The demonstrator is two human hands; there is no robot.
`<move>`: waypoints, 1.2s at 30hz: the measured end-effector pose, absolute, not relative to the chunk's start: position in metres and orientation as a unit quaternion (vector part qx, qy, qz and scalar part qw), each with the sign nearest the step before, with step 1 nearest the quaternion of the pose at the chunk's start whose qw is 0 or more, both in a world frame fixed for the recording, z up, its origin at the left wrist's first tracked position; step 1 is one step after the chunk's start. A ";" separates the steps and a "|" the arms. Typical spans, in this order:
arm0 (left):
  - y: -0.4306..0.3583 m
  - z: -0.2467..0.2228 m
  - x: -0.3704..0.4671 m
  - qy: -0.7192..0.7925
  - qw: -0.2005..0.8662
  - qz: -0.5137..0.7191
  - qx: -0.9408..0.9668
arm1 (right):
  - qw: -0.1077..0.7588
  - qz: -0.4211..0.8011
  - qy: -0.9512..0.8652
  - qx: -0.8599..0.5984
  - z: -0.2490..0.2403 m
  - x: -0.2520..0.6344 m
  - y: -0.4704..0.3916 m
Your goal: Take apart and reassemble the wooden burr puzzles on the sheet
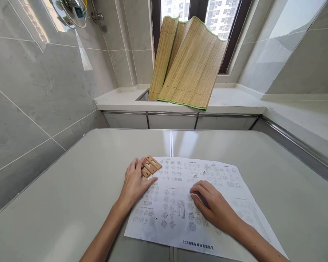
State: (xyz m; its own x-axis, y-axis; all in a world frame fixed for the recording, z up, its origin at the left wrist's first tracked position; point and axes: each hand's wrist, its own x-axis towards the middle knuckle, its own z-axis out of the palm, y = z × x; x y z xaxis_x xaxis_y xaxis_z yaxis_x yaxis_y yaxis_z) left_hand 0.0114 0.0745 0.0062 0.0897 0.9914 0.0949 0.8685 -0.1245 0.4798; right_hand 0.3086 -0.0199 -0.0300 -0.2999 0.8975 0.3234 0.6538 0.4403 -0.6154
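Note:
A large white printed sheet (pixel 169 233) with rows of small patterns lies on the pale table (pixel 57 203). At its upper left corner my left hand (pixel 136 180) has its fingers spread, fingertips on a flat wooden piece with cut-out slots (pixel 149 166), thumb on the paper beside it. On the right part of the sheet rests my right hand (pixel 207 202), palm down with curled fingers. Its fingertips are drawn in towards the thumb, and whatever may be between them is hidden.
Behind the table, a bamboo mat (pixel 191 69) leans against the window on a white ledge (pixel 235 98). Grey tiled walls (pixel 30 109) stand at the sides, with a shower fitting (pixel 73 11) at the upper left. A metal rail runs along the right.

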 end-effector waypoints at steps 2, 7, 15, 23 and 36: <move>0.081 0.011 0.017 0.640 0.150 0.181 0.732 | 0.325 0.184 -0.785 -0.494 -0.030 0.309 -0.019; 0.088 0.015 0.027 0.627 0.130 0.139 0.755 | 0.327 0.185 -0.783 -0.496 -0.028 0.308 -0.018; 0.093 0.019 0.043 0.565 0.122 0.121 0.807 | 0.334 0.182 -0.784 -0.491 -0.028 0.308 -0.017; 0.065 0.008 0.086 0.447 0.177 0.141 0.866 | 0.328 0.196 -0.778 -0.499 -0.028 0.310 -0.016; 0.046 0.014 0.077 0.381 0.245 0.134 0.882 | 0.313 0.165 -0.719 -0.598 -0.042 0.329 -0.008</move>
